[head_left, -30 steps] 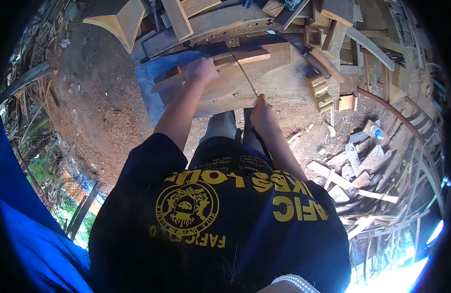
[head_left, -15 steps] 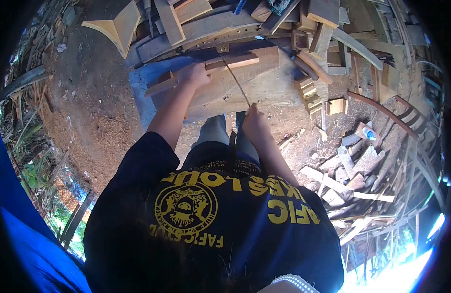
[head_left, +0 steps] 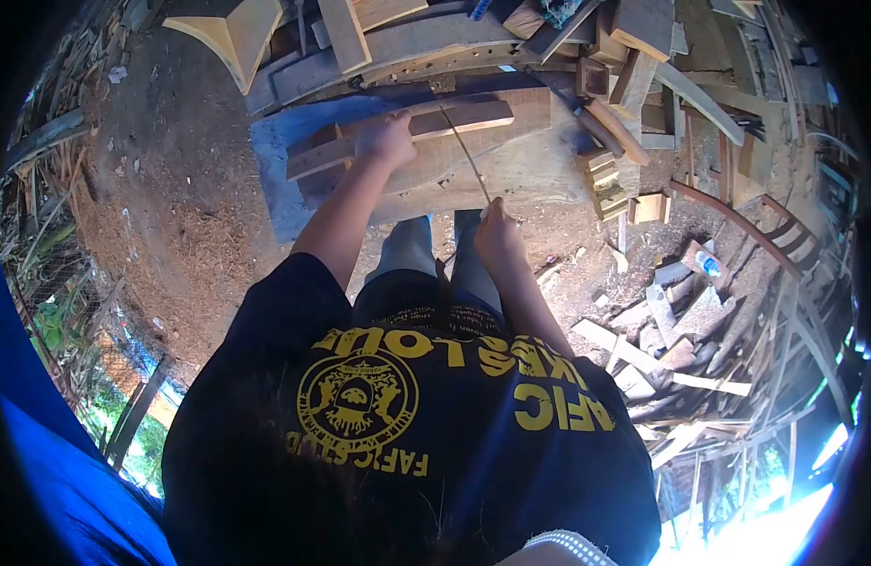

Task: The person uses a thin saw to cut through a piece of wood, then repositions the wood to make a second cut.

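My left hand [head_left: 386,144] is closed on a long, narrow wooden piece [head_left: 473,119], pressing it down on a wide wooden board [head_left: 454,177]. A slim dark tool [head_left: 469,158], seemingly a handsaw seen edge-on, runs from my right hand [head_left: 500,236] up to that piece. The fingers of my right hand are wrapped round its near end, hiding the handle. The tool's far end meets the wooden piece to the right of my left hand. I cannot make out any teeth or how deep it sits.
Wooden offcuts [head_left: 643,28] and a curved plank [head_left: 697,102] crowd the back. An angled wooden part [head_left: 233,40] lies at the far left. Scrap wood [head_left: 700,316] and a plastic bottle [head_left: 707,264] are on the right. Sawdust covers the ground [head_left: 176,217].
The view has shifted slightly, so the board and wooden piece appear a little further right. Both hands keep their hold, with the tool still against the wooden piece.
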### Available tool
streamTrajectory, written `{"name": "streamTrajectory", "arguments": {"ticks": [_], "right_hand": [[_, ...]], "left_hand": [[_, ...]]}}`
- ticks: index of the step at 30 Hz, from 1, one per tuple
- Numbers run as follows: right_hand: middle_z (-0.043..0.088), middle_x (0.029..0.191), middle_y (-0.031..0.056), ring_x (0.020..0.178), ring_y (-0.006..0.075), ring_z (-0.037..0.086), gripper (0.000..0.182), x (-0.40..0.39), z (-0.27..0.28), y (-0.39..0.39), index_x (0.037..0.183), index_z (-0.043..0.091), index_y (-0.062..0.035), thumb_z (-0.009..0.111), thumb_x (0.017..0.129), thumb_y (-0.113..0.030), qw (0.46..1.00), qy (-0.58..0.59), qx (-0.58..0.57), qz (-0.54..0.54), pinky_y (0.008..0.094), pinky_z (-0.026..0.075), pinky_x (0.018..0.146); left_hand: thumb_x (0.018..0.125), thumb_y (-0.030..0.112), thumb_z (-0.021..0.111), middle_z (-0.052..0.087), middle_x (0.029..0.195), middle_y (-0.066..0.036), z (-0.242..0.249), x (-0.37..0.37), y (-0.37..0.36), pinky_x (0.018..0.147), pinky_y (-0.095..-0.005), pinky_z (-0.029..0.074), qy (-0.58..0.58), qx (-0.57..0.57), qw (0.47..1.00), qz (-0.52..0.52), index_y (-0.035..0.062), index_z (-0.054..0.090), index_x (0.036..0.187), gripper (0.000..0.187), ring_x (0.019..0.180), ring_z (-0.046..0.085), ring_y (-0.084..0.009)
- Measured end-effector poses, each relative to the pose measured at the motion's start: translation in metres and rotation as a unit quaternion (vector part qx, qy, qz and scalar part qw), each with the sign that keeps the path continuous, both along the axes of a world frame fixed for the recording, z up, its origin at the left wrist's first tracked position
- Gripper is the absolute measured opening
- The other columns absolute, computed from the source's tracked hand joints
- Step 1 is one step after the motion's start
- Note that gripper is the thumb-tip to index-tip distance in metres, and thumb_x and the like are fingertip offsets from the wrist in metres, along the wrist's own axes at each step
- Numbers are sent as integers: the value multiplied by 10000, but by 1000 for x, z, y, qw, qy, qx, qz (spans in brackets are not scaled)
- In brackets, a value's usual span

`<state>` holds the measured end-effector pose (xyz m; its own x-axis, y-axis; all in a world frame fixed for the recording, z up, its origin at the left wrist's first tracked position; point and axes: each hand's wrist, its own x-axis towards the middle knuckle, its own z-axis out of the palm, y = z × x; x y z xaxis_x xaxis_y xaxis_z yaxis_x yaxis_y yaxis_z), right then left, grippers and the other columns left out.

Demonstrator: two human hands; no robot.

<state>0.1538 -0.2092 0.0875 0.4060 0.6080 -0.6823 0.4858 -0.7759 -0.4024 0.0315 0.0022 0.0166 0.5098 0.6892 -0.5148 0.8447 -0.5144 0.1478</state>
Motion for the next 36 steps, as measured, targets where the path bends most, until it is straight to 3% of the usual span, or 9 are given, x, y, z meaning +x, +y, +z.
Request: {"name": "streamTrajectory", "arguments": {"ticks": [3, 14, 16, 20, 23, 25, 32, 34, 36], "right_hand": [[624, 931, 316, 876, 434, 641, 327, -5, -3, 24, 1163, 377, 51, 423, 875, -99, 998, -12, -29, 55, 485, 535, 737], [615, 869, 338, 830, 462, 635, 354, -9, -10, 12, 1154, 367, 101, 439, 862, -87, 999, 2, -9, 38, 486, 540, 713], [611, 828, 329, 819, 472, 623, 241, -4, -33, 30, 1065, 413, 65, 426, 857, -58, 995, 7, 91, 49, 518, 518, 679], [607, 800, 323, 793, 478, 619, 234, -8, -35, 63, 1048, 417, 71, 436, 842, -38, 996, -31, 62, 55, 522, 513, 674], [615, 828, 332, 759, 455, 639, 355, -10, -27, 26, 1129, 400, 95, 481, 827, -73, 980, -77, 157, 94, 513, 530, 651], [619, 850, 329, 766, 450, 641, 378, -7, -19, 9, 1153, 407, 105, 476, 826, -72, 997, 0, 51, 65, 519, 527, 669], [607, 864, 348, 827, 459, 630, 368, 0, -33, 77, 1168, 409, 94, 445, 834, -57, 997, 4, 30, 65, 527, 517, 702], [593, 749, 322, 770, 504, 598, 114, -2, -34, 58, 945, 438, 9, 452, 865, -72, 991, -1, 136, 17, 553, 480, 648], [594, 753, 321, 771, 502, 599, 109, -1, -16, 29, 941, 443, 16, 447, 867, -65, 992, -1, 123, 23, 553, 479, 645]], "left_hand": [[756, 203, 578, 646, 1083, -175, -7, -1, 1, 868, -434, 496, 15, -20, 1000, -2, 82, 545, 1189, 451, 1006, 629, -324], [780, 145, 504, 657, 1060, -172, 13, 4, 8, 858, -433, 495, 7, -46, 999, -3, 80, 612, 1120, 363, 997, 633, -321], [777, 147, 506, 661, 1056, -160, 12, 4, 8, 863, -429, 493, -4, -49, 998, 26, 83, 623, 1104, 354, 1007, 630, -314], [775, 152, 508, 658, 1069, -156, 12, 3, 10, 868, -428, 491, -24, -49, 998, 40, 89, 638, 1079, 336, 1013, 628, -312], [775, 146, 510, 656, 1075, -157, 14, 4, 14, 875, -431, 489, -6, -62, 997, 36, 97, 639, 1079, 334, 1016, 627, -311], [799, 151, 488, 656, 1078, -151, 15, 3, 14, 875, -437, 487, -5, -63, 998, 23, 100, 641, 1080, 324, 1022, 626, -309], [828, 174, 462, 652, 1093, -151, 15, 6, 24, 875, -435, 487, 7, -118, 990, 79, 88, 648, 1073, 319, 1030, 623, -314], [802, 181, 488, 649, 1096, -168, 5, 4, 26, 867, -427, 500, -1, -114, 992, 62, 72, 653, 1066, 330, 1027, 625, -318], [784, 176, 499, 650, 1088, -176, 11, 6, 27, 860, -423, 507, 16, -118, 991, 53, 60, 660, 1054, 335, 1016, 631, -320]]}}
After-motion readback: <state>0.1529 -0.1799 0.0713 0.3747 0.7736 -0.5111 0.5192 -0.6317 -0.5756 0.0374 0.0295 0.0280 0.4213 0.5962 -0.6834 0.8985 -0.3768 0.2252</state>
